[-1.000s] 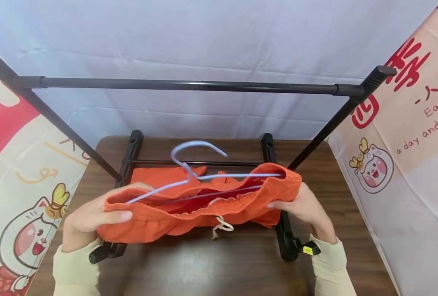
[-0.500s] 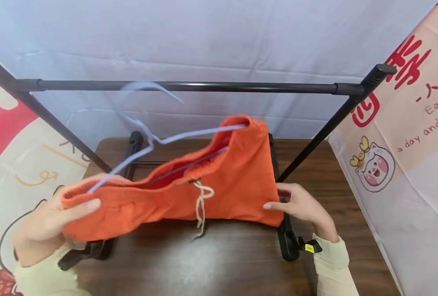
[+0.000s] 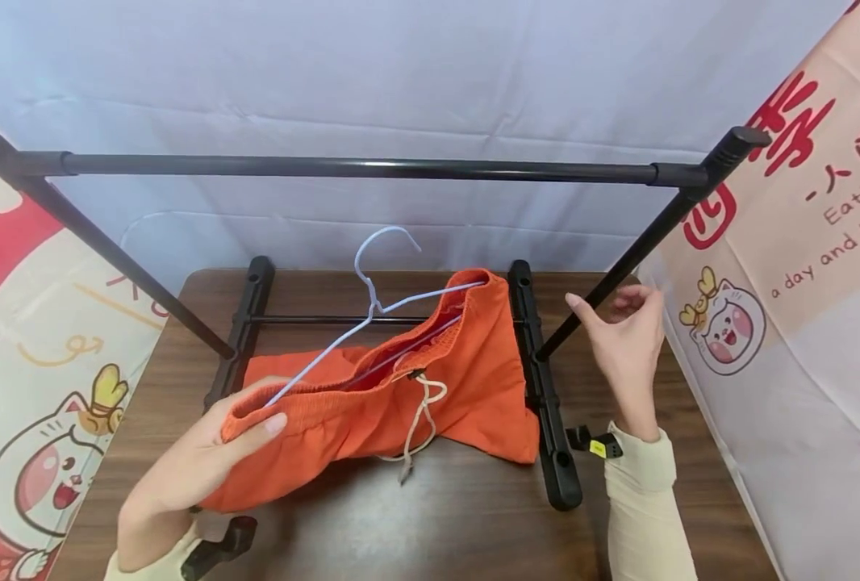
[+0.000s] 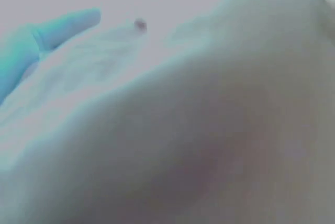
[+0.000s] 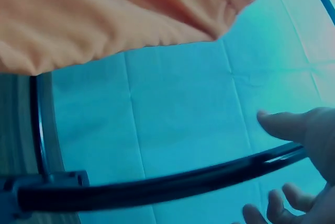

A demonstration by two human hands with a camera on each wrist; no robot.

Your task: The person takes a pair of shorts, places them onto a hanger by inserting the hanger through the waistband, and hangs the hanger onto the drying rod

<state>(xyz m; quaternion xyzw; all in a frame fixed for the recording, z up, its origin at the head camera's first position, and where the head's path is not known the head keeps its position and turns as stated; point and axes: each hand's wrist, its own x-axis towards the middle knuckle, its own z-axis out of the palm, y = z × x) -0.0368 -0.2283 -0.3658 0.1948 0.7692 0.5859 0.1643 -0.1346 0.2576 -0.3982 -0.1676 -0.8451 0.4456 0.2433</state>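
Observation:
In the head view, orange drawstring shorts (image 3: 473,379) hang from a pale blue hanger (image 3: 328,349), whose arms reach inside the waistband. My left hand (image 3: 205,452) grips the waistband's left end, thumb on the front, fingers mostly hidden behind the cloth. The hanger's hook points up, below the rack's black top bar (image 3: 372,166). My right hand (image 3: 629,347) holds nothing; its thumb and loosely bent fingers lie to either side of the rack's right post (image 5: 172,185) in the right wrist view. Blurred cloth (image 4: 172,145) fills most of the left wrist view.
The black rack's left foot (image 3: 244,323) and right foot (image 3: 546,403) stand on a brown wooden table (image 3: 372,532), joined by a thin low bar (image 3: 306,319). A pale curtain (image 3: 430,81) hangs behind. Printed cloths with cartoon cats flank both sides.
The right hand has let go of the shorts and moved right, up beside the post. The left hand swung the hanger and shorts left and up, then back right and lower.

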